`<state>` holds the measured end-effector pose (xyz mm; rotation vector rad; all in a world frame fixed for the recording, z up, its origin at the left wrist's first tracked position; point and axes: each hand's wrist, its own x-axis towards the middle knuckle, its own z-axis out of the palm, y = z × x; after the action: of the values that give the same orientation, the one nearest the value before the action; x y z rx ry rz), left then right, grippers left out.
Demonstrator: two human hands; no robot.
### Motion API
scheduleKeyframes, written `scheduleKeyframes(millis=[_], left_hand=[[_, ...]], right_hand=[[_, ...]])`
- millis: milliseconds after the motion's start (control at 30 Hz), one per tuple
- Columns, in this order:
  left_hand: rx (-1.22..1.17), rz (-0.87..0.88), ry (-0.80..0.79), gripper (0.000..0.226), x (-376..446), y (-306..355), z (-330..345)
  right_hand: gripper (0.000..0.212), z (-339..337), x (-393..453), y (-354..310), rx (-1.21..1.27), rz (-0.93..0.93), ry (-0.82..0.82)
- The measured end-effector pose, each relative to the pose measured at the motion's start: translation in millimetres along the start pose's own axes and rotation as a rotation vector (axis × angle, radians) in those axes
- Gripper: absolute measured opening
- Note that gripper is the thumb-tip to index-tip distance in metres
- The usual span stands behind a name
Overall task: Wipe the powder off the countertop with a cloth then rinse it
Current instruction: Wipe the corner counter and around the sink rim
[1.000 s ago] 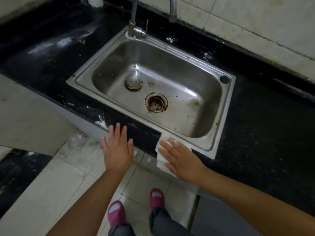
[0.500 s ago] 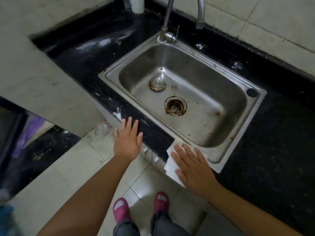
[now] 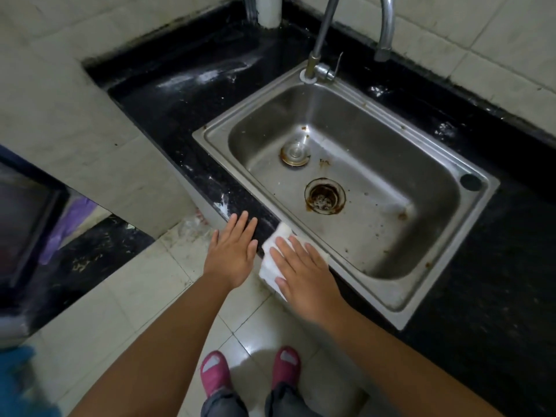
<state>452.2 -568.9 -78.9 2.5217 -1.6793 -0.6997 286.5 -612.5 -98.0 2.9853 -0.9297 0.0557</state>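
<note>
Left hand (image 3: pixel 232 252) lies flat, fingers straight and together, holding nothing; fingertips reach onto the front strip of the black tabletop (image 3: pixel 186 115), palm hanging past the edge over the floor. Judgement: it is placed there either to steady the body or to stand as a stop at the edge so loosened powder is not pushed off onto the tiles.

Just right of it, nearly touching, the cloth (image 3: pixel 272 257): white, folded into a thick pad, lying on the narrow strip of tabletop in front of the sink (image 3: pixel 391 305), one corner pointing toward the basin and the lower edge overhanging the front. No dirt can be made out on its visible face.

Right hand (image 3: pixel 301 270) presses down on the cloth with an open palm, fingers spread and straight, not curled round it. Flat pressure suits wiping: it keeps the whole pad in contact with the surface.

Powder: a white patch (image 3: pixel 224 204) sits on the tabletop edge just beyond the left fingertips, and a long pale streak (image 3: pixel 210 75) lies far back, left of the tap (image 3: pixel 320 72). Judgement: wiping is underway, and both patches remain to be cleared.

Sink basin is dry-looking, rust-stained round the drain (image 3: pixel 325 195); no water runs from the tap, so rinsing has not begun.
</note>
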Motion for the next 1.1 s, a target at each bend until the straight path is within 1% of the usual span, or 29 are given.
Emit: scheduleKeyframes(millis=[67, 200, 233, 300, 400, 467, 533, 633, 733, 800, 900, 1000, 1100], left_hand=[[0.000, 0.000, 0.002, 0.049, -1, 2, -1], [-0.026, 0.005, 0.016, 0.049, -2, 2, 1], [-0.040, 0.020, 0.027, 0.051, -2, 1, 2], [-0.117, 0.060, 0.070, 0.063, -4, -4, 4], [-0.238, 0.027, 0.175, 0.078, -4, -23, 5], [-0.259, -0.030, 0.219, 0.080, -4, -41, 4], [-0.248, -0.079, 0.229, 0.083, -2, -62, 0], [-0.193, -0.107, 0.217, 0.085, 8, -90, -10], [-0.164, -0.117, 0.183, 0.086, 26, -113, -27], [-0.162, -0.121, 0.170, 0.076, 41, -125, -40], [-0.164, -0.134, 0.158, 0.049, 72, -145, -61], [-0.188, -0.140, 0.178, 0.047, 103, -161, -83], [-0.153, -0.056, 0.203, 0.046, 129, -169, -104]], right_hand=[[0.046, 2, -37, 11, -0.056, 0.002, 0.057], [0.053, 10, -105, 26, -0.043, 0.016, 0.110], [0.054, 11, -113, 26, -0.030, 0.019, 0.124], [0.054, 14, -108, 26, -0.012, 0.019, 0.154], [0.054, 14, -67, 22, -0.017, -0.033, 0.135], [0.053, 13, -29, 15, -0.015, -0.047, 0.118], [0.053, 10, 10, 1, 0.005, -0.020, 0.088], [0.044, 8, 66, -22, 0.040, 0.027, 0.050], [0.049, 7, 121, -37, 0.071, 0.022, 0.037], [0.051, 8, 158, -48, 0.073, 0.009, 0.054], [0.054, 8, 209, -68, 0.050, 0.048, 0.012], [0.055, 8, 229, -79, 0.066, 0.100, -0.037], [0.045, 13, 195, -69, 0.028, 0.081, 0.004]])
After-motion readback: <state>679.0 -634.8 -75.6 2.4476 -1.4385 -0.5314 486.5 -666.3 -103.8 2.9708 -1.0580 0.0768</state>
